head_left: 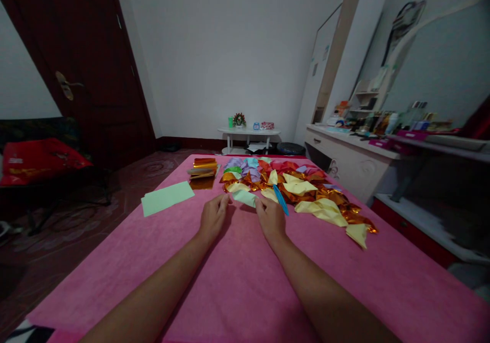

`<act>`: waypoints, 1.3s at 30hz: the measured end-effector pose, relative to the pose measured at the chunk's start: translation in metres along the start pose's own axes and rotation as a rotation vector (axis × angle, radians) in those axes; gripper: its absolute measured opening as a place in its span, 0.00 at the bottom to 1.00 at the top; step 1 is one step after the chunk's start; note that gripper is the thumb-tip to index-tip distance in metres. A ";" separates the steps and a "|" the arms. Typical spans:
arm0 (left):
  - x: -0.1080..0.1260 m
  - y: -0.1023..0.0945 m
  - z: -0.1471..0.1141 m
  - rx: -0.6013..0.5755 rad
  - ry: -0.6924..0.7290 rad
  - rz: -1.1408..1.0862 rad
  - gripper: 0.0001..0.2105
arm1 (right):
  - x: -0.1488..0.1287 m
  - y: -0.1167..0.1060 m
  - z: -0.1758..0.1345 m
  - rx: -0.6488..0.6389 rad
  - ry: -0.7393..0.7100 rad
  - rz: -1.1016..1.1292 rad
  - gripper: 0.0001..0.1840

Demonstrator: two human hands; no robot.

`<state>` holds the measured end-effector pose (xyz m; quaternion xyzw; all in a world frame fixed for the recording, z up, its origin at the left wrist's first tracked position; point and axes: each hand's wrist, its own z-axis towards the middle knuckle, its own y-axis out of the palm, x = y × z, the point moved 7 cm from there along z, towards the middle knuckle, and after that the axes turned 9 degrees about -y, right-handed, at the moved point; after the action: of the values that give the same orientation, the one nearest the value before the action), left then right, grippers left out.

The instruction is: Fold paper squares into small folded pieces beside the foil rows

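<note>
A pale green folded paper (245, 197) is held up just above the pink cloth, stretched between my two hands. My left hand (213, 215) is closed, its thumb and fingers pinched at the paper's left end. At the other end, my right hand (272, 216) grips the paper between thumb and fingers. A blue strip-like object (280, 200) lies just beyond my right hand. Flat pale green paper sheets (167, 198) rest in a small overlapping stack to the left. Behind and to the right spreads a pile of folded papers, including yellow ones (323, 210) and shiny orange-gold ones (354, 214).
A stack of gold foil sheets (204, 169) sits at the table's far left. The pink cloth (229, 287) covers the table. Beyond stand a small white table (248, 131) and, at right, a dresser (348, 151) with bottles. A red bag (46, 159) is at left.
</note>
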<state>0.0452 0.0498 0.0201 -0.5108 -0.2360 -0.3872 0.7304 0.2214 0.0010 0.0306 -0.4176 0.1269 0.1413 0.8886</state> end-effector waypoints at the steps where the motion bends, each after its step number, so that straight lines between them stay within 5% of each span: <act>1: -0.001 0.000 0.000 -0.006 -0.005 -0.015 0.24 | 0.003 -0.007 0.002 0.027 0.004 -0.016 0.21; 8: -0.001 0.006 0.003 -0.053 0.010 -0.052 0.23 | 0.062 -0.074 0.061 0.154 0.092 -0.218 0.24; 11: -0.002 0.008 0.005 -0.043 0.000 -0.033 0.23 | 0.066 -0.084 0.080 0.128 0.064 -0.266 0.22; 14: -0.003 0.010 0.004 -0.034 -0.008 0.024 0.21 | 0.038 -0.064 0.072 0.068 -0.032 -0.227 0.17; 18: -0.008 0.007 0.005 -0.017 -0.030 0.155 0.13 | -0.016 -0.008 0.032 -0.132 -0.230 -0.096 0.12; 22: -0.027 -0.020 0.021 0.030 -0.068 0.346 0.14 | -0.043 0.035 0.000 -0.386 -0.436 0.002 0.10; 28: -0.096 -0.084 0.064 0.087 -0.287 0.591 0.36 | -0.037 0.040 0.001 -0.406 -0.407 0.034 0.10; 39: -0.158 -0.118 0.114 -0.052 -0.403 0.810 0.28 | -0.034 0.045 0.000 -0.421 -0.385 0.051 0.09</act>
<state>-0.1372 0.1862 0.0118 -0.6453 -0.1449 0.0312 0.7494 0.1740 0.0239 0.0105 -0.5549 -0.0659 0.2638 0.7863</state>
